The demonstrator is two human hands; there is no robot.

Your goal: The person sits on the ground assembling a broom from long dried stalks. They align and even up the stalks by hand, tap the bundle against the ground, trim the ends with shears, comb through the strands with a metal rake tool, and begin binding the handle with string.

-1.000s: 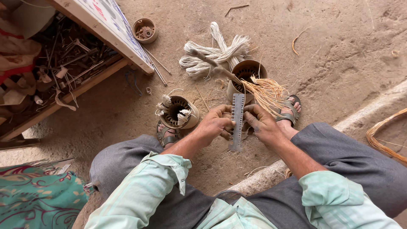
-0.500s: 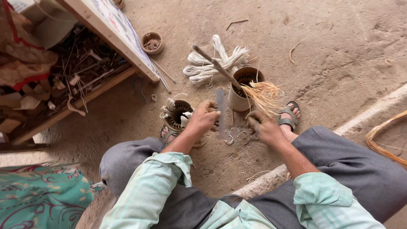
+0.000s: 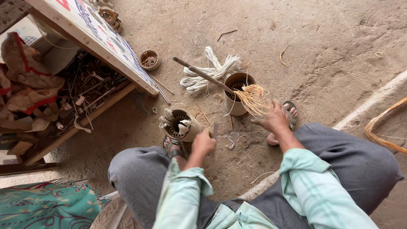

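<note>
While the person sits low over the bare dusty concrete floor [image 3: 322, 38], several items lie around the work area. A slanted wooden board with a printed face [image 3: 97, 40] runs across the upper left, and beneath it sits a heap of dark metal scrap and torn brown paper [image 3: 63, 91]. A small round rusty metal cup [image 3: 149, 60] stands just beside the board's lower edge. A hank of white cord [image 3: 207, 72] lies on the floor above centre, and a long thin wooden stick [image 3: 199, 73] crosses it, its lower end reaching the rim of an upright cylindrical metal stator shell with a fan of pale copper-coloured wires [image 3: 238, 95] spilling from its top toward the right. A second, tilted stator with white insulated windings [image 3: 180, 125] lies near the sandalled left foot. Small curled wire offcuts [image 3: 231, 144] are scattered on the floor between the two hands. A coil of bare tan wire [image 3: 383, 127] lies at the right edge.

The left hand [image 3: 204, 144] is closed in a fist around a narrow flat grey metal file [image 3: 215, 130], whose blade points up beside the tilted stator; the image is blurred here. The right hand [image 3: 275, 118] is loosely spread, fingers extended toward the fan of wires, touching or just short of them; which cannot be told.
</note>
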